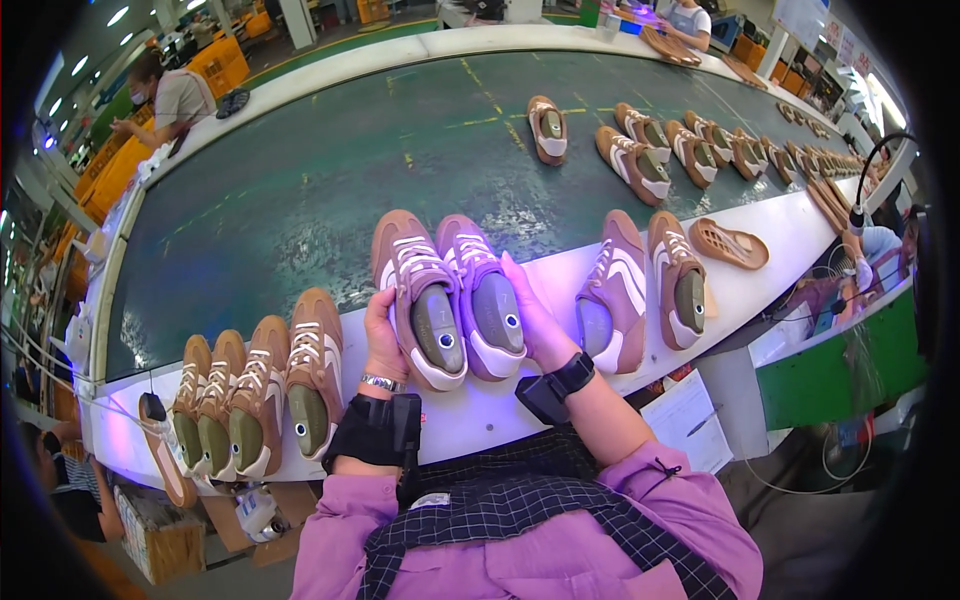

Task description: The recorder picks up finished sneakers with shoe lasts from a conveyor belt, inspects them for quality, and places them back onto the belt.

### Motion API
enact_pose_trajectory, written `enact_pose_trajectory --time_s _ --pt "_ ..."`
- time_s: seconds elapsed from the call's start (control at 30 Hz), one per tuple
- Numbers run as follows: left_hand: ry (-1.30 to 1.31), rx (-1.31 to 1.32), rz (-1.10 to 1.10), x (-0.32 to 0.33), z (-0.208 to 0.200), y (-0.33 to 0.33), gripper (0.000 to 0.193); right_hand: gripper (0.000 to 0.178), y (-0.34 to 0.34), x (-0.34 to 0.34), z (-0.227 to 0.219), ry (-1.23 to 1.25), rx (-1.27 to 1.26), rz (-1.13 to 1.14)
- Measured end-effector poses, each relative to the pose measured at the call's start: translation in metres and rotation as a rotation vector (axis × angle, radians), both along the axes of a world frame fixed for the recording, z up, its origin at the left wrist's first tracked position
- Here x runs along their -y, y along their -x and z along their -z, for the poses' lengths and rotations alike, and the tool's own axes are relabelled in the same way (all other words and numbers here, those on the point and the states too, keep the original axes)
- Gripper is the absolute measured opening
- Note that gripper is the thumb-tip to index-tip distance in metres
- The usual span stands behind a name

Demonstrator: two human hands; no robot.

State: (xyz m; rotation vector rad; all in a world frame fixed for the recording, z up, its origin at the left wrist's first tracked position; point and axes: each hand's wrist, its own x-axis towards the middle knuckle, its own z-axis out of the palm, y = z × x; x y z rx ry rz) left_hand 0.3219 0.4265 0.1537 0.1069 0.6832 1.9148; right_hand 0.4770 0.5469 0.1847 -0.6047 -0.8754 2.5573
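Side by side in front of me are two brown sneakers with white laces and white heel patches, each with a grey-green shoe last inside. My left hand (383, 338) is closed round the outer side of the left sneaker (408, 262). Against the outer side of the right sneaker (466, 255), my right hand (537, 318) grips it. Purple light falls on the pair, most strongly on the right one. To the right, another sneaker (627, 285) leans on its side next to an upright one (676, 270). Several more sneakers (262, 385) stand in a row at the left.
A white ledge (480, 430) runs along the green conveyor belt (300, 220). Farther along stand several sneakers (697, 155). A loose tan sole (728, 245) lies at right, another (168, 455) at far left. Paper (690, 420) with a pen hangs below. Co-workers (178, 100) sit around the belt.
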Motion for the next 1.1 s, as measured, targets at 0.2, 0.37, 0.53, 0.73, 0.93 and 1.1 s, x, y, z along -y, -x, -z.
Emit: enact_pose_trajectory --time_s 0.2,0.37,0.53,0.73,0.93,1.1 --pt "0.027 -0.044 -0.022 -0.004 0.019 0.009 0.040 0.062 -0.006 0.000 -0.002 -0.009 -0.018 0.003" --pt "-0.031 -0.069 0.016 0.002 0.006 0.009 0.047 0.064 0.005 0.002 0.011 -0.010 -0.103 -0.039" --pt "-0.048 -0.095 0.039 -0.003 0.008 0.008 0.046 0.069 0.002 0.002 0.019 -0.065 -0.101 -0.020" --pt "-0.065 -0.100 0.102 -0.002 -0.003 0.000 0.048 0.067 -0.008 0.023 0.024 -0.068 -0.063 0.124" --pt "-0.071 -0.186 0.216 0.001 0.004 0.009 0.049 0.057 -0.029 0.049 0.013 -0.062 -0.064 0.218" --pt "0.014 -0.212 0.196 -0.002 0.007 0.011 0.048 0.056 -0.036 0.047 0.010 -0.005 -0.067 0.195"
